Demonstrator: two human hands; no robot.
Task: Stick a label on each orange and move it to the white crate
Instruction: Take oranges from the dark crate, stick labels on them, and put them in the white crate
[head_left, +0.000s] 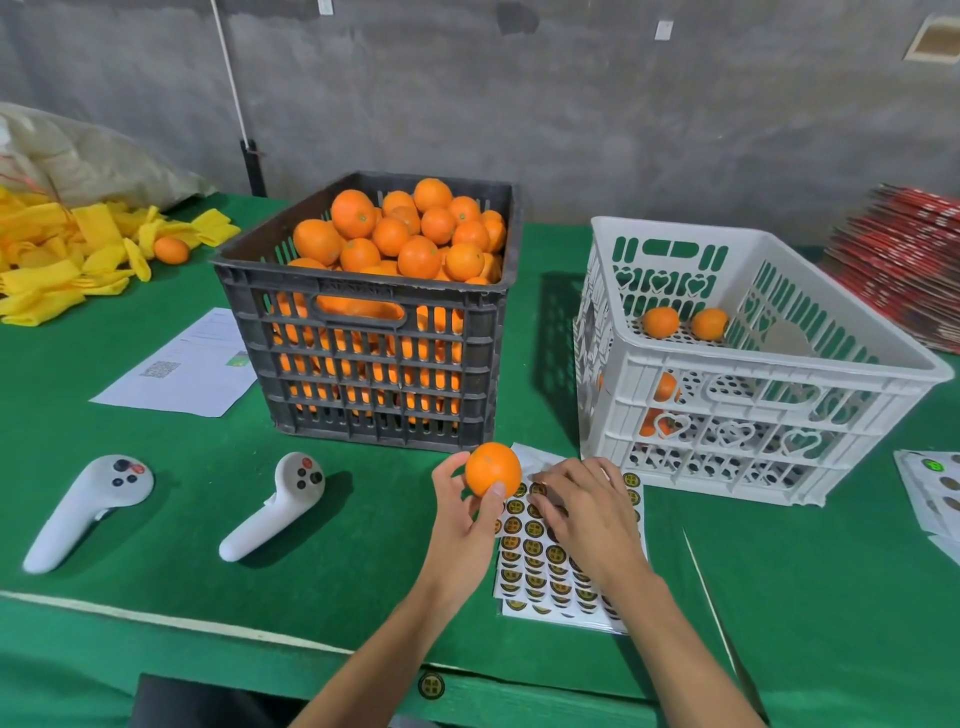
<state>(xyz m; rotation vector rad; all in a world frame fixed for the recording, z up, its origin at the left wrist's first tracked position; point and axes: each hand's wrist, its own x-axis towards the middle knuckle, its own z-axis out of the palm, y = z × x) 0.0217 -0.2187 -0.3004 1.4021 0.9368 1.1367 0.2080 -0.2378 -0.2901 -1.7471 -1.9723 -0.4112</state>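
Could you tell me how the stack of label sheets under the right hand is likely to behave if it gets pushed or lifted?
The label sheets look thin and papery, so they would probably flop when lifted. The stack is fanned at its near edge, so a push may slide sheets apart. The right hand resting on them likely pins them.

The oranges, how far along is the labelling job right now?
Early on. Done: only a few oranges lie in the white crate. In hand: the left hand holds one orange while the right hand picks at the label sheet. Left: the black crate is heaped full.
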